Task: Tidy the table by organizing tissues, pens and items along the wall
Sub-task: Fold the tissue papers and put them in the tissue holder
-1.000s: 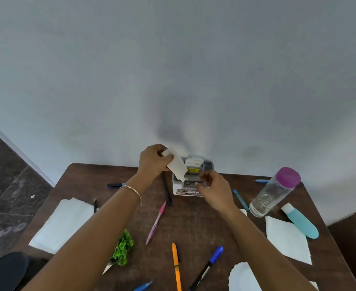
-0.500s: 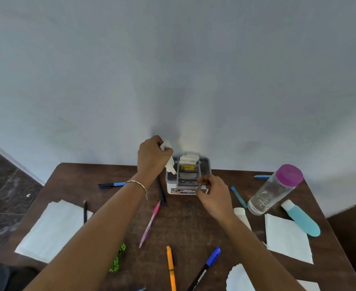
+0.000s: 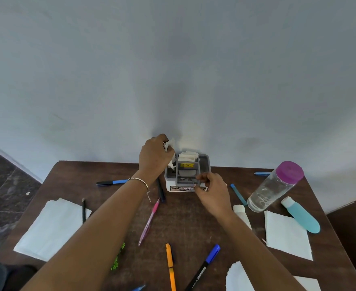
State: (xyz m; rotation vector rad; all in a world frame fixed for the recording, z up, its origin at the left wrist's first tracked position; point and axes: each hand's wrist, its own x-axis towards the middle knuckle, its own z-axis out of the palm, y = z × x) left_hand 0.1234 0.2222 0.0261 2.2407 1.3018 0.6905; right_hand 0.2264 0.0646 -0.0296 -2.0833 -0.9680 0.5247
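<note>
The left hand (image 3: 155, 156) grips a crumpled tissue (image 3: 170, 144), whose lower end appears to reach into the left slot of the grey organiser (image 3: 205, 164). The organiser stands at the back of the bench (image 3: 185, 217), against the wall. The right hand (image 3: 211, 191) pinches its front edge, so the hands are apart, one at each side. We judge the step to be seating the tissue. We advise bracing the organiser firmly, pushing straight down, and sparing the folded tissues (image 3: 186, 156) in the rear slot. The pink pen (image 3: 149, 220) and the flat sheets (image 3: 51, 225) lie loose.
</note>
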